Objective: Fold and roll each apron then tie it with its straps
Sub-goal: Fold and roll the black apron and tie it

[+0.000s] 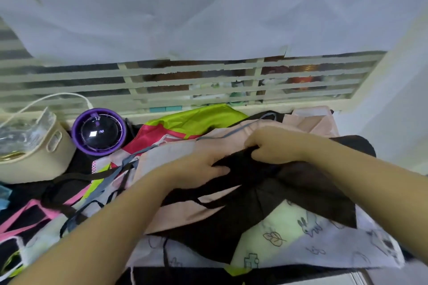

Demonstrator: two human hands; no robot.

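Observation:
A black apron (266, 210) lies crumpled on top of a pile of aprons in the middle of the table. My right hand (273, 146) grips its bunched upper edge with curled fingers. My left hand (199, 166) holds the same black cloth just to the left, thumb over the edge. Thin black straps (203, 201) trail from the apron toward the left. Under it lie a pink apron (185, 152) and a white printed apron (324, 238) with rabbit and leaf drawings.
A lime-green and red apron (192, 122) lies at the back. A purple round device (99, 132) and a cream basket (39, 157) stand at the left. Slatted window louvres (185, 81) and a white curtain (208, 7) close the far side.

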